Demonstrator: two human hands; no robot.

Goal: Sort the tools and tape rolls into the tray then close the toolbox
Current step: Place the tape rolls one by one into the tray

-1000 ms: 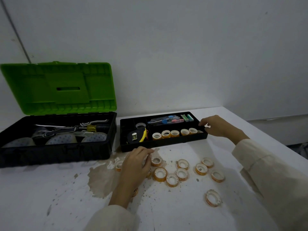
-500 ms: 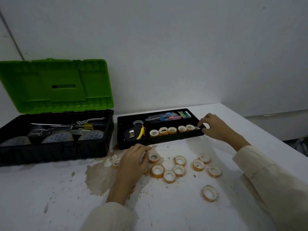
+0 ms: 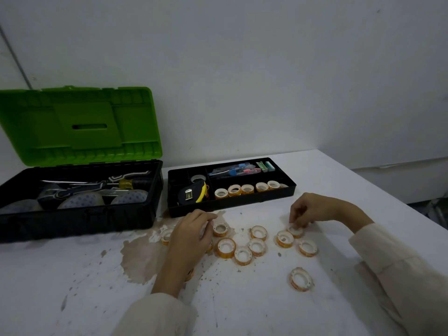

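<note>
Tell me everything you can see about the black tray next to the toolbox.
The black tray looks like moulded plastic, low-walled and divided into compartments. It sits flat on the white table, just right of the open toolbox. Its front right compartment holds a row of tape rolls, the left a yellow-black tape measure, the back coloured small tools. Neither hand touches it.

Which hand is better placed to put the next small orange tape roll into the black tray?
The right hand: its fingertips already pinch a small orange tape roll, near the black tray. The left hand rests over other rolls.
</note>
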